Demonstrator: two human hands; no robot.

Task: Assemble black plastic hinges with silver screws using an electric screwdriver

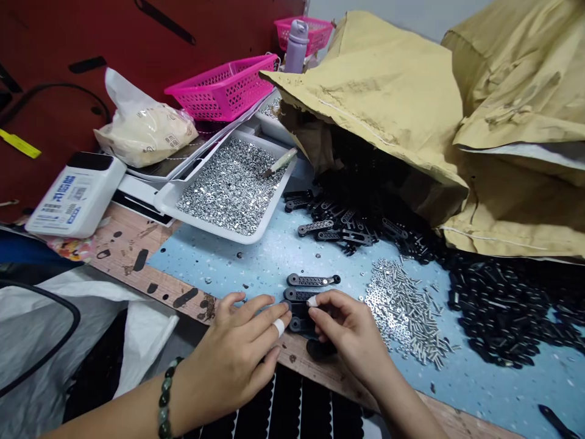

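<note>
Head view: left hand, right hand touching black slotted bars.

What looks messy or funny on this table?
The big tan paper sack sags open, and black plastic links seem to spill from it across the blue mat. Silver screws lie in a loose heap on the mat, not in the white tray.
</note>
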